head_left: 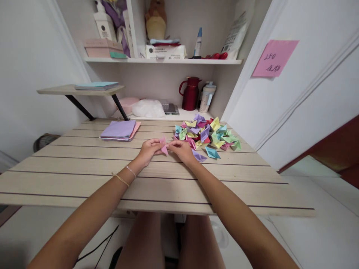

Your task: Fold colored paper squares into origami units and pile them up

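Observation:
My left hand (pixel 148 150) and my right hand (pixel 181 150) meet over the middle of the wooden table (pixel 84 175). Both pinch a small pink folded paper piece (pixel 163 145) between their fingertips, one on each side. Just to the right of my right hand lies a pile of several folded paper boats (pixel 209 136) in pink, purple, yellow, green and blue. A stack of flat coloured paper sheets (pixel 120 130), purple on top, rests to the far left of my left hand.
A small side shelf (pixel 67 89) with more paper stands at the back left. A red jug (pixel 190 93), a pale cup (pixel 207 97) and a white bag (pixel 148 108) sit behind the table. A pink note (pixel 274 58) hangs on the right wall.

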A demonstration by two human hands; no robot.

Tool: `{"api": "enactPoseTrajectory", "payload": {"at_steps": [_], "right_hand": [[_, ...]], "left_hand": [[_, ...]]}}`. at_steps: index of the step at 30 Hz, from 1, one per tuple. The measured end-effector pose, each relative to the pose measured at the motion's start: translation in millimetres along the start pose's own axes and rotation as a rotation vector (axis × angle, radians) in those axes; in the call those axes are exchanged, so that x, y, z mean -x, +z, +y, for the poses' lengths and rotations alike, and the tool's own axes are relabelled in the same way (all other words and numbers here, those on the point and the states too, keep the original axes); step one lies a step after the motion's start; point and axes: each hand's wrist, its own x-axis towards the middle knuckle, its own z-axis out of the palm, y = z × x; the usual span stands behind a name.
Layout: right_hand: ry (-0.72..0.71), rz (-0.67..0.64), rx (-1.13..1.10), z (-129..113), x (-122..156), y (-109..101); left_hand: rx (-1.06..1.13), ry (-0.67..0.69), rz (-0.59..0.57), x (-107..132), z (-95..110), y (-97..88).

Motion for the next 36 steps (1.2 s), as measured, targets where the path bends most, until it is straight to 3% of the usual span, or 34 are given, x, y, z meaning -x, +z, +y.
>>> {"api": "enactPoseTrajectory", "payload": {"at_steps": [3,7,13,17,21,25,30,36], "right_hand": [[0.055,-0.039,-0.139,-2.0,2.0,4.3],[0.083,-0.131,-0.152,-1.6,6.1,9.2],[0.052,-0.077,-0.207,7.2,2.4,9.8],[-0.001,-0.093,-0.091,4.5,0.9,6.5],[-0.021,-0.104,0.028,0.7,1.6,5.1],[-0.069,-0.020,0.087,-0.4,2.2,6.2],[-0.228,0.046,0.256,-5.1,3.4,2.3],[-0.308,0.090,0.342,-12.2,1.9,-5.0]], "left_hand": [[0.089,0.036,0.035,-1.8,1.2,-1.0],[0.078,0.067,0.010,-2.3,-2.3,1.2],[-0.043,0.132,-0.033,-4.6,-3.8,3.0],[-0.051,0.153,0.016,-7.1,-1.6,-0.3],[-0.039,0.135,-0.007,-6.7,-1.5,0.2],[-0.006,0.103,0.019,-6.7,-1.1,-1.2],[0.052,0.074,0.085,-6.8,3.2,-6.5],[0.022,0.070,0.036,-2.8,7.7,-0.1]]}}
